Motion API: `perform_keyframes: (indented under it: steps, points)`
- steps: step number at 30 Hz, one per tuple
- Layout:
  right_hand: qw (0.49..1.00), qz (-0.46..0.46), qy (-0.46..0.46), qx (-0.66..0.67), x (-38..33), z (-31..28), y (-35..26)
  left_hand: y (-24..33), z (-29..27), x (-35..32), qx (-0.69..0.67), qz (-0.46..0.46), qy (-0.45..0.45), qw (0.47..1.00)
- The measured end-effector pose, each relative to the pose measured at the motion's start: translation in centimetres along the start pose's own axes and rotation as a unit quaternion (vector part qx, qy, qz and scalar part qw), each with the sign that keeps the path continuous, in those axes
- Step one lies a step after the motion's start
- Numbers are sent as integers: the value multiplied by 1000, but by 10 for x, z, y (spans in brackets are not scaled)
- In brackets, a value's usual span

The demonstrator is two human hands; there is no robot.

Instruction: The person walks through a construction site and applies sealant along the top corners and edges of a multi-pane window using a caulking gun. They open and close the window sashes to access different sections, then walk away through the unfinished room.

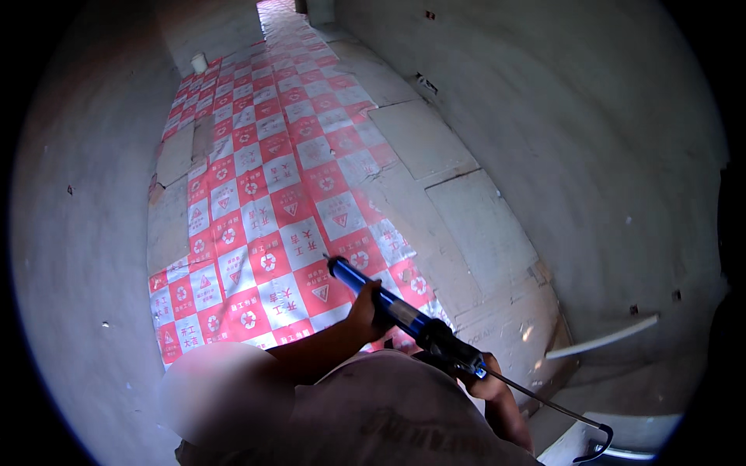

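A blue caulking gun (402,314) slants across in front of my body. Its narrow nozzle points up and to the left, over the floor sheet. My left hand (366,313) is wrapped round the front part of its barrel. At the rear end, my right hand (486,379) is closed around the handle; most of its fingers are hidden behind the gun and my shirt. A long thin plunger rod (544,401) runs out from the back to a bent hook at the lower right.
Red and white checkered protective sheeting (256,198) covers the floor. Flat cardboard-like boards (482,225) lie along the right wall (575,155), others at the left. A white bucket (200,62) stands far off by the left wall. A pale strip (602,338) leans at the lower right.
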State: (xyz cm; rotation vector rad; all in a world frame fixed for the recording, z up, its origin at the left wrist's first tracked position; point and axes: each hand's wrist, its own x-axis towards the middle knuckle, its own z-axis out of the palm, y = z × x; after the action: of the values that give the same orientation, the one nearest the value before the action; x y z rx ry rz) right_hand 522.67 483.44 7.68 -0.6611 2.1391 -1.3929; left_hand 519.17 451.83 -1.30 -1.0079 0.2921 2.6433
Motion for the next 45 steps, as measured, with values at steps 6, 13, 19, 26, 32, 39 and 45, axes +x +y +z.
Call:
perform_keyframes:
  steps: [6, 13, 19, 26, 32, 39, 45]
  points:
    - [998, 15, -52, 19, 150, -87, 57, 84, 90, 61, -42, -11, 67, 997]
    - [995, -42, -88, 7, 437, -177, 78, 273, 261, 75, 100, 315, -1, 944]
    - [976, -186, -80, 80, 671, -190, -68, 480, 344, 87, 72, 599, 14, 797]
    - [969, -221, -81, -79, 888, -171, -61, 674, 380, 165, 18, 660, -11, 751]
    - [929, -254, -41, -266, 1016, -218, -53, 784, 397, 296, 5, 495, 54, 867]
    - [988, -110, -106, -14, 1193, -265, -34, 917, 391, 481, -55, 347, 39, 935]
    - [971, -79, -227, -1, 1421, -270, -74, 1048, 393, 583, -196, 335, 76, 919]
